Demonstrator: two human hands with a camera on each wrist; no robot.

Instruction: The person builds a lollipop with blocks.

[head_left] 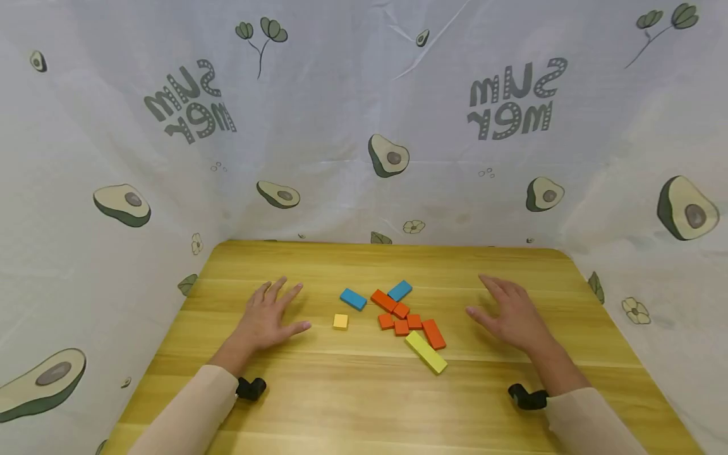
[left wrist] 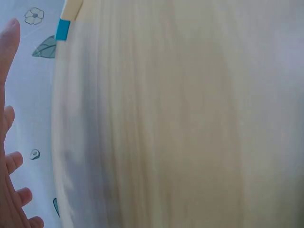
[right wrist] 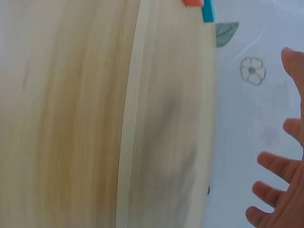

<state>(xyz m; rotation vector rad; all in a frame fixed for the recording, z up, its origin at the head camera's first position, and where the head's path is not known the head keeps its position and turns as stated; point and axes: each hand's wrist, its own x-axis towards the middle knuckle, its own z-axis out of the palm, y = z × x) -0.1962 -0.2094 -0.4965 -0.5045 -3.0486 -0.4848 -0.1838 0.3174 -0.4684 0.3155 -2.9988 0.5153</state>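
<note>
In the head view, my left hand (head_left: 266,321) is held with fingers spread left of a small yellow-orange block (head_left: 340,322), the piece closest to it. A blue block (head_left: 353,299) lies just beyond that one. Further right is a loose cluster: a second blue block (head_left: 400,291) against an orange-red block (head_left: 383,301), several small orange-red squares (head_left: 401,328), another longer orange-red block (head_left: 434,334) and a long yellow block (head_left: 426,352). My right hand (head_left: 512,316) stands right of the cluster, thumb apart from extended fingers. Neither hand touches a block. Both wrist views show fingers holding nothing.
All the blocks lie on a wood-grain table (head_left: 318,404) with rounded far corners. Behind it and along both sides hangs a pale cloth (head_left: 330,114) printed with avocados and lettering. A black wrist device (head_left: 250,388) sits by the left sleeve, another (head_left: 527,397) by the right.
</note>
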